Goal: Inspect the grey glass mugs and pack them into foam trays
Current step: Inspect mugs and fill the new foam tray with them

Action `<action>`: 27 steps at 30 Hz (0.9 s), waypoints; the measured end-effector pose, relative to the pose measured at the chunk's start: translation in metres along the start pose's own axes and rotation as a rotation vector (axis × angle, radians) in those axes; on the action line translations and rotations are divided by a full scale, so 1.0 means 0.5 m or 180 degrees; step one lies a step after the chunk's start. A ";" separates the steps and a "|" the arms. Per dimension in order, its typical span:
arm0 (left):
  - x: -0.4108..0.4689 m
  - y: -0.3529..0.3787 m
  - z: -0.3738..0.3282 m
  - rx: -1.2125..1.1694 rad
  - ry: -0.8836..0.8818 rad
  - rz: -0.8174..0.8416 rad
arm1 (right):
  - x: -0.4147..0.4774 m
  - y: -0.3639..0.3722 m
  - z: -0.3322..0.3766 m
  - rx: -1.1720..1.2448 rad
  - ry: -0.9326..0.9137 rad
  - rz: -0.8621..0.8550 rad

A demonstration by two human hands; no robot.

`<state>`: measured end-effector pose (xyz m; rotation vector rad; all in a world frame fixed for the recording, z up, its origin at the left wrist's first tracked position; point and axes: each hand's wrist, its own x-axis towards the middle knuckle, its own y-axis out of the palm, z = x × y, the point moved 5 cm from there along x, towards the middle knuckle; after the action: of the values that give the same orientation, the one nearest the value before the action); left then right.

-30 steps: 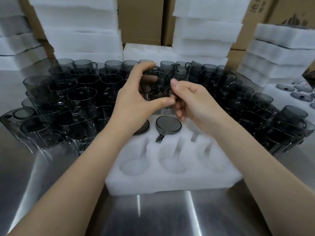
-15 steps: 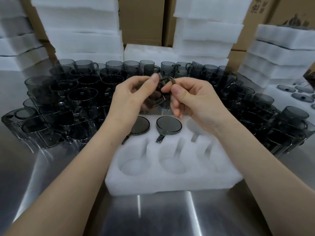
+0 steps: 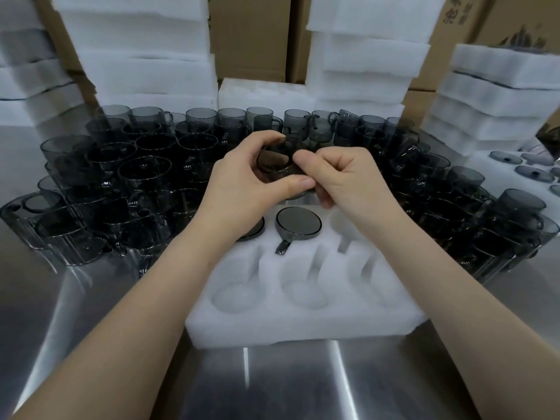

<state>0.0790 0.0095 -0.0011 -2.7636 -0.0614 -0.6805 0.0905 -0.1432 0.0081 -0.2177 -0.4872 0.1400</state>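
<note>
We find both hands raised over the far edge of the tray point(image 3: 303, 325), with one mug point(image 3: 277, 165) held between them. The left hand point(image 3: 239, 189) curls round the mug from the left. Its fingers point(image 3: 260, 140) arch over the top and the thumb closes in below. The right hand point(image 3: 345, 180) pinches the mug's right side, fingers curled inward. The mug is tilted, one round end turned toward us, and we cannot tell whether that end is mouth or base. It is clear of both the tray and the bench point(image 3: 303, 383).

The tray lies on the bench just in front of the person. It has two rows of round pockets, each with a handle slot. In the far row the middle pocket holds a packed mug point(image 3: 298, 227), a flat round face upward and the handle pointing toward us. We note a second dark disc point(image 3: 253, 233) in the pocket to its left, mostly hidden under the left wrist. The near row shows bare foam.

Loose mugs point(image 3: 136, 177) crowd the bench to the left of, behind and to the right of the tray, many of them stacked. Foam stacks point(image 3: 145, 56) and cartons point(image 3: 248, 34) stand behind them. A far tray point(image 3: 485, 177) at the right edge carries more grey discs
</note>
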 end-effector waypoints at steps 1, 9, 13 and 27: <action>0.001 -0.001 0.000 0.0037 0.0015 -0.0013 | -0.001 -0.004 0.003 -0.0091 -0.0107 -0.0101; 0.001 -0.004 0.003 -0.0006 -0.0309 -0.0167 | -0.006 -0.022 0.021 -0.0121 -0.0421 -0.0573; 0.002 -0.011 0.004 -0.0307 -0.0411 -0.0267 | -0.003 -0.015 0.012 0.0255 -0.0164 -0.0352; -0.004 -0.013 -0.006 -0.1204 -0.0221 0.0045 | 0.001 0.008 -0.011 0.0818 0.0299 0.0671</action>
<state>0.0750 0.0149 0.0020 -3.1450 0.0811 -0.6491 0.0931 -0.1401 0.0025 -0.0228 -0.3479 0.3941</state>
